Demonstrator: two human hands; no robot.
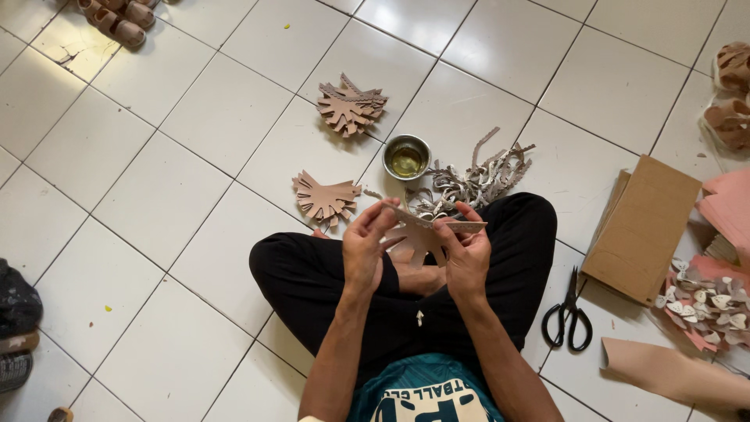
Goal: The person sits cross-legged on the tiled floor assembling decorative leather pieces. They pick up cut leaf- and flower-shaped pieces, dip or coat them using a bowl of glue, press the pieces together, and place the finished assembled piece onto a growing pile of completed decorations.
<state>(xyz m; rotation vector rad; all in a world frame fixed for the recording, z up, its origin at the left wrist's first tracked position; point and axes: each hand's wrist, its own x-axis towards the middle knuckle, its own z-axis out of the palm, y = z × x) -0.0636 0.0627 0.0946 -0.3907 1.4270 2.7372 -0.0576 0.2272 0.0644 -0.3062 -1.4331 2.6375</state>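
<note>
I sit cross-legged on the white tiled floor (195,117), and both my hands are in front of me, above my knees. My left hand (366,246) and my right hand (466,254) grasp together one tan cut-out leather piece (422,234); the fingers of each hand pinch its upper edge, so neither hand is free.

I take the small metal bowl (406,157) with yellowish liquid as my landmark. The leather piece in my hands is just below the bowl, nearer to my body. To the left of the bowl and a little lower lies a small fan-shaped stack of the same tan pieces (324,198). Above the bowl, to the left, lies a second stack of cut pieces (351,105). Just beside the bowl, on its right, is a heap of pale paper strips (480,176).

Well to the right of the bowl lies a flat brown cardboard package (642,227), rectangular and plain on its visible face. Below its left corner rest black scissors (569,315).
</note>
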